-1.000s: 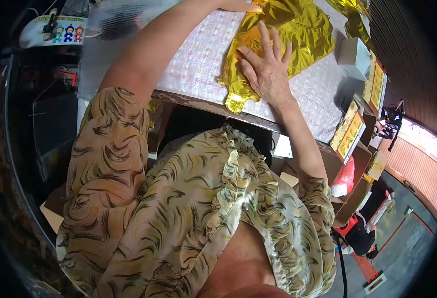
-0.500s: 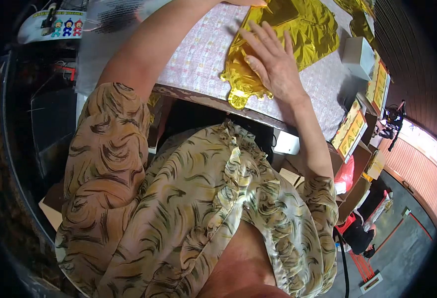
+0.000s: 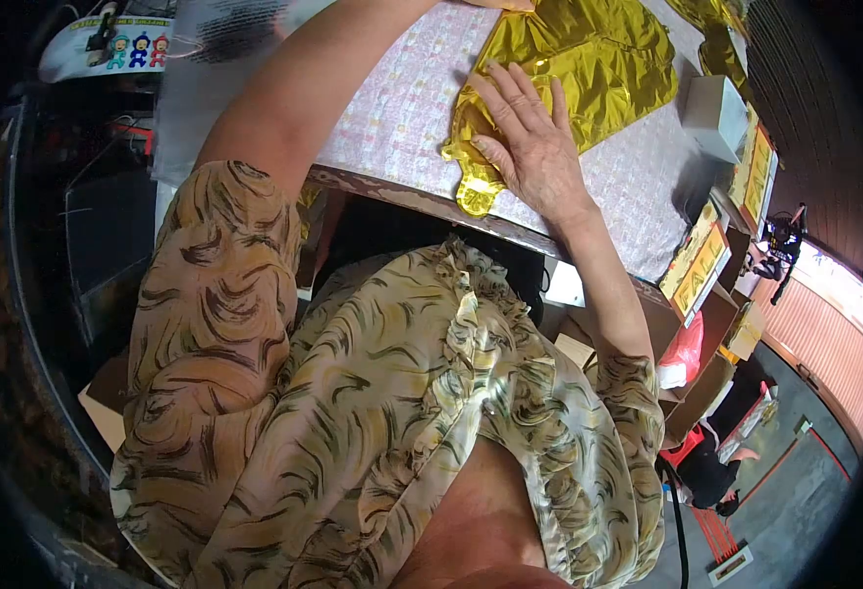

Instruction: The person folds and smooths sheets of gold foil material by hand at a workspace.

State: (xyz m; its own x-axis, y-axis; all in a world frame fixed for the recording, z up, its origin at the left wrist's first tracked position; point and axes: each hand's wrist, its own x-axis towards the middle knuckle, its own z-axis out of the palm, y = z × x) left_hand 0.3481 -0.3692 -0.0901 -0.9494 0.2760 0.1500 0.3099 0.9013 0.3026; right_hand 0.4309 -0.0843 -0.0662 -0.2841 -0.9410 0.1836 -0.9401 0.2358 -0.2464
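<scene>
A flat gold foil balloon [image 3: 608, 74], creased and shiny, lies on the patterned tablecloth, with a small tab-like end near the table's front edge. My right hand [image 3: 539, 157] rests palm down over its lower part, the fingers spread and the thumb apart. Only a sliver of my left hand [image 3: 500, 4] shows at the top edge of the view, by the upper left side of the foil. Most of its fingers are cut off, so whether it grips the foil cannot be seen.
A white box [image 3: 714, 118] stands right of the foil, beside cartons marked FALL [image 3: 701, 270]. More gold foil [image 3: 721, 44] lies at the far right corner. Clear plastic sheeting [image 3: 191, 118] covers the table's left side. Another person [image 3: 711, 471] is partly visible at lower right.
My right hand has come down onto the foil and shifted slightly left, with its fingers still spread. The left hand stays at the top edge.
</scene>
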